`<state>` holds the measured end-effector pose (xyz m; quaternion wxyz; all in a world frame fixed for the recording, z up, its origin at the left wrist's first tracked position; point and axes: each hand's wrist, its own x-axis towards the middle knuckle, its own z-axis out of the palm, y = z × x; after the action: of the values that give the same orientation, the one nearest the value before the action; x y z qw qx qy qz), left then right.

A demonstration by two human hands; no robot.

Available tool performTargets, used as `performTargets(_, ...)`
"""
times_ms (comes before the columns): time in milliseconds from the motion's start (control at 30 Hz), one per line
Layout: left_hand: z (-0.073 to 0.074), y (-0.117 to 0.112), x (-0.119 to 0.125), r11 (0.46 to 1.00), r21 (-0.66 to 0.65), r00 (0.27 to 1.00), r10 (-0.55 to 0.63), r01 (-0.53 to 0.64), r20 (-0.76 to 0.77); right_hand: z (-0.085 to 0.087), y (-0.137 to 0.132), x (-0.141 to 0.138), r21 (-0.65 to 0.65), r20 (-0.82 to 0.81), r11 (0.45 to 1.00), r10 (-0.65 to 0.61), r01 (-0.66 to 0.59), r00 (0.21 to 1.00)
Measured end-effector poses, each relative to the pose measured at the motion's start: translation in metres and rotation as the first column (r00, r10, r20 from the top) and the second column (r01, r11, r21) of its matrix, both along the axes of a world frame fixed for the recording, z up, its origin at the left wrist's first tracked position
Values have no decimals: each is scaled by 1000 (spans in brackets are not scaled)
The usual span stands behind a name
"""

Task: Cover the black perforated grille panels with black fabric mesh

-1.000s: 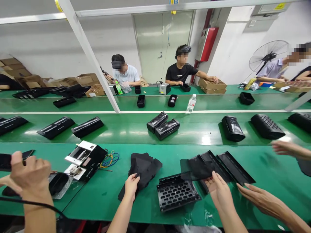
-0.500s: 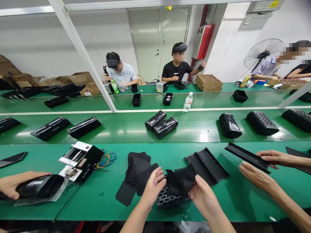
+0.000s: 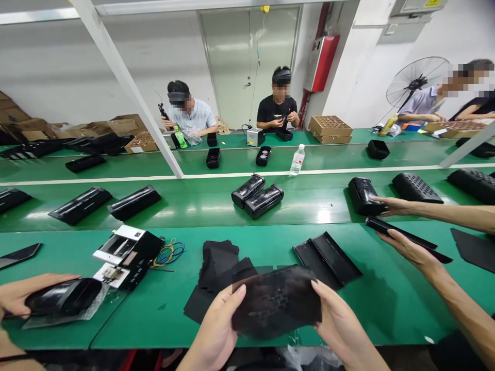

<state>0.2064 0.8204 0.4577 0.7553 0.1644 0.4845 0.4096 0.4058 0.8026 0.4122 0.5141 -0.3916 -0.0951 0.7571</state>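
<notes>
My left hand (image 3: 217, 324) and my right hand (image 3: 335, 319) each grip one side of a thin black mesh sheet (image 3: 276, 301), stretched flat between them above a black perforated grille panel whose holes show through it. A loose pile of black mesh sheets (image 3: 218, 265) lies on the green table (image 3: 154, 309) just beyond my left hand. Two long black covers (image 3: 327, 257) rest side by side past my right hand.
A co-worker's hands at the right hold a long black strip (image 3: 406, 237) and touch a black housing (image 3: 361, 196). Another person's hand at the left holds a black part (image 3: 62, 296). Two black housings (image 3: 257, 196), a water bottle (image 3: 297, 159) and a wired device (image 3: 127, 255) sit beyond.
My hands have raised the mesh sheet and spread it flat over the grille panel. The co-worker on the right lifted a long strip away and reached to a housing on the belt.
</notes>
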Motion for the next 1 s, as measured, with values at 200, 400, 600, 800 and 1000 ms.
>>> performTargets(200, 10, -8, -6, 999, -32, 1000, 8, -7, 29, 19, -3, 5, -22, -9, 1000, -6, 6, 1000)
performTargets(400, 19, -9, -7, 999, -30, 999, -38, 39, 33, 46, -3, 0, -19, -12, 999, 27, -27, 1000)
performTargets(600, 30, -9, -6, 998, -11, 998, -64, 64, -9, 52, -2, 2, -31, 6, 997, 76, -75, 997)
performTargets(800, 28, -9, -5, 996, -27, 995, -83, 81, -55, 46, -3, 7, -17, 27, 993, 116, -116, 993)
performTargets(1000, 21, -8, -6, 996, -12, 996, -84, 83, -36, 44, -3, 6, -4, 27, 994, 110, -110, 994)
